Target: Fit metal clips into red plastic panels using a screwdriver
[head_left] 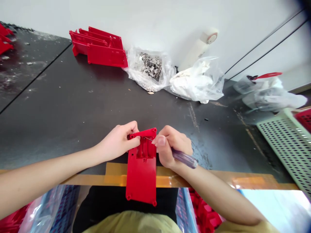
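A red plastic housing (141, 178) lies over the taped front edge of the table, its lower end sticking out towards me. My left hand (125, 137) grips its upper left corner, with the thumb over the slotted compartment (146, 149). In my right hand (170, 145) is a screwdriver (184, 158) with a clear purplish handle. Its thin metal shaft points left into the top of the compartment. What the tip touches there is too small to make out.
Several red housings (104, 53) stand at the back, beside a plastic bag of small metal clips (152, 64). Another bag with white contents (196, 81) is to its right. A pale green basket (284, 139) stands at the right edge. Crates of red parts (206, 213) sit below the table.
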Motion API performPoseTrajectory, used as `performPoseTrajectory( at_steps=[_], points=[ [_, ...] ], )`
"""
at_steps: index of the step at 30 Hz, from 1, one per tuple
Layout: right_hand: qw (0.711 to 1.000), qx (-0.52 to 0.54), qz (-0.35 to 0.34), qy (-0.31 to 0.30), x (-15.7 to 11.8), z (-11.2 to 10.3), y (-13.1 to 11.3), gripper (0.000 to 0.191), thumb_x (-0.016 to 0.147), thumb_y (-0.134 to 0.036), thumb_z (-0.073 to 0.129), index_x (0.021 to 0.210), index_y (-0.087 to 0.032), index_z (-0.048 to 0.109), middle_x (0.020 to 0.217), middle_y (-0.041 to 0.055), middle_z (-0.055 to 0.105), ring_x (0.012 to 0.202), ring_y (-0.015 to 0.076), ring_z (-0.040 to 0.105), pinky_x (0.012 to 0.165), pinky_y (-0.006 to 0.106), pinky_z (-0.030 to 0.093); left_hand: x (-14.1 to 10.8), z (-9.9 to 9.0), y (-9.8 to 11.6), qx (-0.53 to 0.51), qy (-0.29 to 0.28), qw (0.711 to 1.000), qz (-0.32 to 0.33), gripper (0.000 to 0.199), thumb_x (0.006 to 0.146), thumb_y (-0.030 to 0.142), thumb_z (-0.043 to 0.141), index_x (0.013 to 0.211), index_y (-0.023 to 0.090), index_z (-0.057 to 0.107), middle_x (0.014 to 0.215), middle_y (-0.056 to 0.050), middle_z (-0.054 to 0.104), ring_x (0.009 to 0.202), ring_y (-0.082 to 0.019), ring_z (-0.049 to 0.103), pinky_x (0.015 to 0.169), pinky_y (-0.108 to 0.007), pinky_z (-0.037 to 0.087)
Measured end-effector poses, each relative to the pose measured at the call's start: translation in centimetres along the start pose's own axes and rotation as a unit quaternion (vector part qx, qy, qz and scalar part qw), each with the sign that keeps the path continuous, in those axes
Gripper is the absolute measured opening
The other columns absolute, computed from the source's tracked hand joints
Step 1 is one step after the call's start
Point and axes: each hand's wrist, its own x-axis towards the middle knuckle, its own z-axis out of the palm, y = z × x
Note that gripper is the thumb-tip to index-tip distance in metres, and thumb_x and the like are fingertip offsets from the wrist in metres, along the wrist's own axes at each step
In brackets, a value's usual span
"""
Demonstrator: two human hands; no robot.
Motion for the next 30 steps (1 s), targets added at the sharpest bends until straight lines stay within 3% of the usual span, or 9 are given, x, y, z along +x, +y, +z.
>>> performPoseTrajectory(
  at_steps=[17, 23, 30],
  points=[
    [0.997, -0.041, 0.06, -0.03, 0.77, -0.04, -0.53, 0.037, 0.09, -0.01, 0.049, 0.055, -0.019, 0.044, 0.053, -0.0025, 0.055, 0.043, 0.0064, 0.052, 0.041, 0.019, 0.039, 0.25, -0.34, 0.26, -0.018, -0.008, 1.0, 0.004, 0.016, 0.081, 0.02, 0.053, 0.071, 0.02, 0.041, 0.056, 0.009, 0.048, 0.049, -0.007, 0.042, 0.047, -0.018, 0.029],
    [0.999, -0.031, 0.031, -0.019, 0.76, -0.49, -0.6, 0.036, 0.09, -0.011, 0.051, 0.056, -0.02, 0.043, 0.053, -0.0027, 0.056, 0.043, 0.0068, 0.052, 0.041, 0.02, 0.039, 0.19, -0.14, 0.25, -0.017, -0.003, 1.0, 0.01, 0.016, 0.083, 0.021, 0.053, 0.072, 0.02, 0.042, 0.056, 0.01, 0.048, 0.048, -0.006, 0.041, 0.047, -0.018, 0.031],
    [0.997, -0.056, 0.045, -0.03, 0.43, -0.75, -0.64, 0.034, 0.091, -0.011, 0.051, 0.058, -0.019, 0.045, 0.054, -0.0033, 0.056, 0.043, 0.0051, 0.05, 0.041, 0.019, 0.036, 0.12, -0.23, 0.38, -0.01, -0.009, 1.0, -0.002, 0.017, 0.081, 0.018, 0.053, 0.07, 0.02, 0.041, 0.055, 0.01, 0.046, 0.048, -0.006, 0.04, 0.046, -0.017, 0.028]
  ],
)
